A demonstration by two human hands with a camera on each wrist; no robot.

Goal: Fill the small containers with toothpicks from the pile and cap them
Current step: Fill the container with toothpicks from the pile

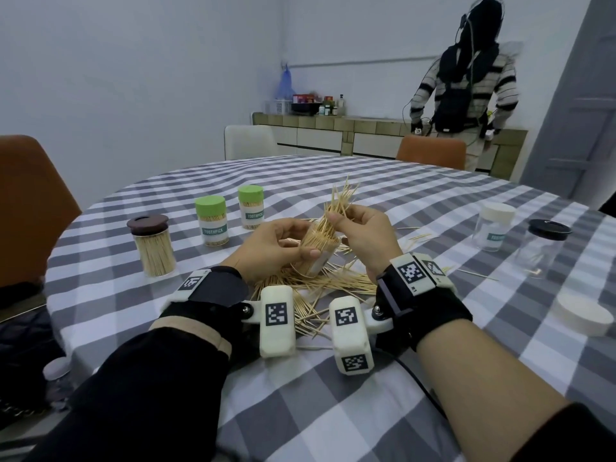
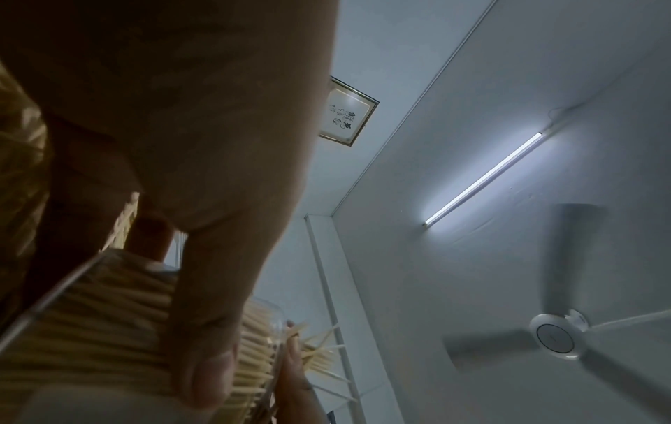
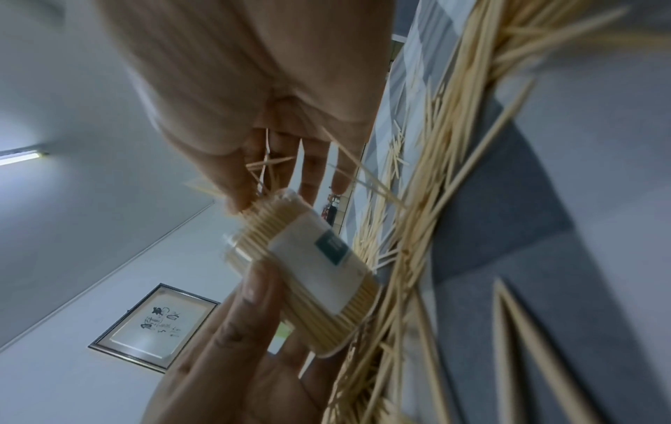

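Observation:
My left hand [image 1: 296, 246] grips a small clear labelled container [image 1: 318, 258], tilted and packed with toothpicks, just above the loose toothpick pile [image 1: 310, 286]. My right hand [image 1: 336, 217] pinches a splayed bunch of toothpicks [image 1: 340, 200] that sticks out of the container's mouth. In the left wrist view my thumb [image 2: 203, 330] lies across the filled container [image 2: 90, 330]. The right wrist view shows the container [image 3: 308, 266] held from below by the left hand [image 3: 236, 358], the right fingers [image 3: 239, 183] at its open end, and the pile [image 3: 435, 200] on the cloth.
On the left stand a brown-lidded filled jar [image 1: 151, 245] and two green-capped filled containers [image 1: 212, 220] [image 1: 251, 206]. On the right are a white-capped empty container [image 1: 495, 226], a black-lidded empty jar [image 1: 543, 246] and a loose white cap [image 1: 581, 313]. A person stands at the far counter.

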